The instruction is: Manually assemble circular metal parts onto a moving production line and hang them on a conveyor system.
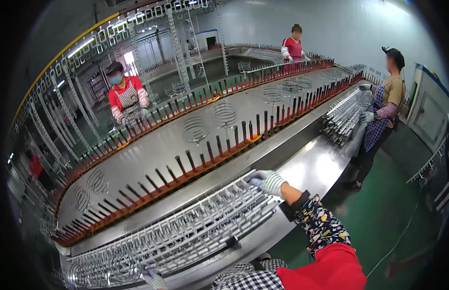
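Note:
A stack of long white metal racks with rows of wire hooks (186, 227) lies along the steel ledge in front of me. My right hand (270, 182), in a grey-and-white striped glove, is closed on the far right end of the top rack. At the lower edge, my left hand (156, 281) shows only in part, in a similar glove, close against the stack's near side. Its fingers are mostly hidden. Round wire coils (106, 270) lie at the stack's left end, beside my left hand.
Beyond the ledge (302, 164) runs a looped conveyor with upright dark pegs (219, 147); wire coils (194, 129) stand over its metal deck. To the right, a co-worker (386, 96) handles another rack pile (345, 113). Two more people stand across the line. Chains of hangers (113, 31) hang overhead.

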Available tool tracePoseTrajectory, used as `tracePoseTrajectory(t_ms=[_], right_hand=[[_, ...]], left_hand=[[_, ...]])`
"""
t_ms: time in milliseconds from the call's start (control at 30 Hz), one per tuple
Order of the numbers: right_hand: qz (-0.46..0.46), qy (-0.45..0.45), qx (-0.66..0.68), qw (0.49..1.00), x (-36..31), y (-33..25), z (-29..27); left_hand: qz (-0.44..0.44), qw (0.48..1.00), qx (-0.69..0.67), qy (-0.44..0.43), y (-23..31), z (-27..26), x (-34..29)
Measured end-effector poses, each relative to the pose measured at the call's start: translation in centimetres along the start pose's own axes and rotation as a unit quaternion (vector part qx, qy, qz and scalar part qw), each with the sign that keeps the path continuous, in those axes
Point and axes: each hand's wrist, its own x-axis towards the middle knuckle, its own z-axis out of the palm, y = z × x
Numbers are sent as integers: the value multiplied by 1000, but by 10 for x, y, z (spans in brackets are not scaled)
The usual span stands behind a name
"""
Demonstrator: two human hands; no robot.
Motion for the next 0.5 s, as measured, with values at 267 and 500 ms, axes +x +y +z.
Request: tracePoseTrajectory(t_ms=[267, 500], right_hand=[[49, 131, 24, 990, 201, 209, -77], [246, 190, 193, 931, 345, 257, -107]], left_hand=[[-266, 944, -193, -32, 38, -14, 2], [3, 953, 300, 38, 74, 52, -51]])
